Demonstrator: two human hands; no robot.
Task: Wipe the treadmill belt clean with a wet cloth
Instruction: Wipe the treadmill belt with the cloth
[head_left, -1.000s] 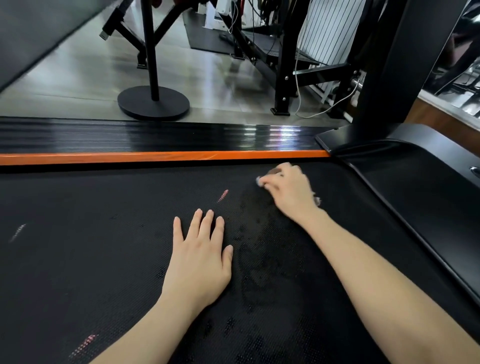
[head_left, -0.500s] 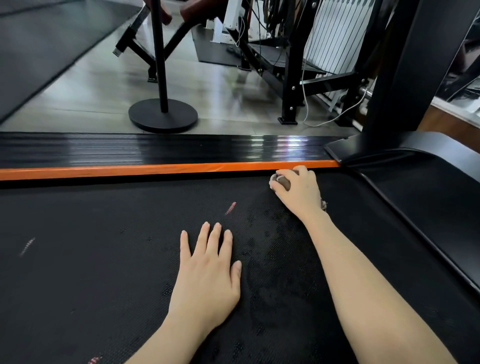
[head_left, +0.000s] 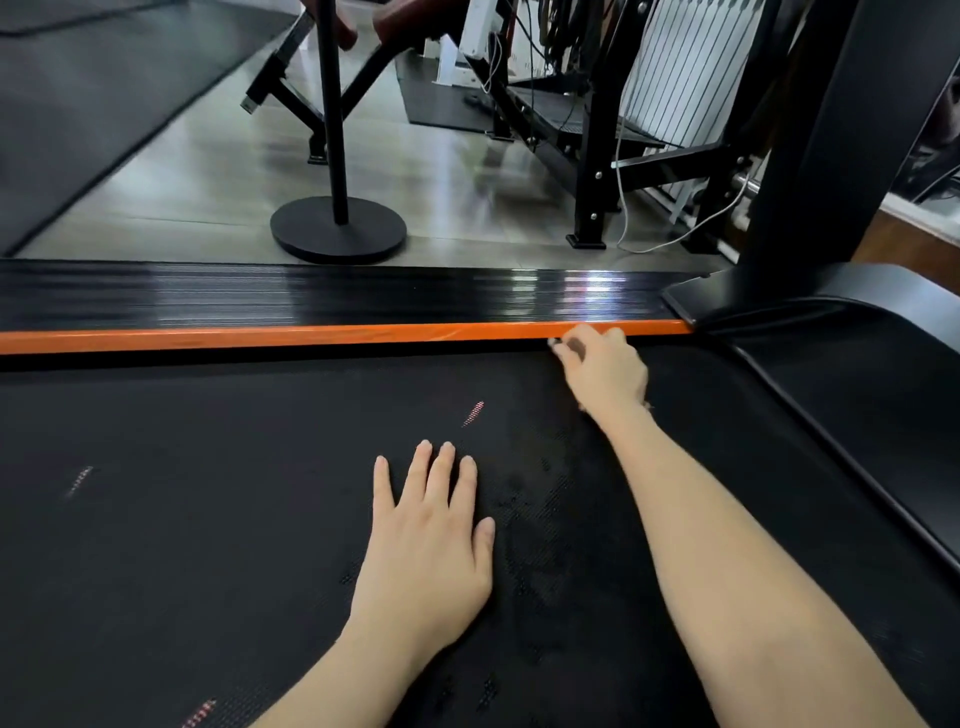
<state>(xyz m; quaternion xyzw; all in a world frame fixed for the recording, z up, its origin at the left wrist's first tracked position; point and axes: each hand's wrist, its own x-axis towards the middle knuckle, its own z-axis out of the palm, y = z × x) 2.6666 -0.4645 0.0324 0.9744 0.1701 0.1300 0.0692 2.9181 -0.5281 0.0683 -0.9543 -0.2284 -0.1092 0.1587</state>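
The black textured treadmill belt (head_left: 208, 519) fills the lower part of the head view, with damp dark patches near its middle. My left hand (head_left: 426, 540) lies flat on the belt, fingers straight and together. My right hand (head_left: 605, 371) reaches to the belt's far edge by the orange strip (head_left: 260, 338), its fingers curled round a small grey cloth (head_left: 571, 347). Only a bit of the cloth shows past the fingers; a frayed end peeks out by the wrist.
Beyond the orange strip runs the glossy black side rail (head_left: 363, 296). The treadmill's upright post (head_left: 831, 156) and motor cover (head_left: 857, 374) stand at the right. On the floor behind are a round black stand base (head_left: 337, 228), gym frames and white cables.
My right hand has slid the cloth away from me across the belt, up to the orange strip. My left hand has stayed flat in place.
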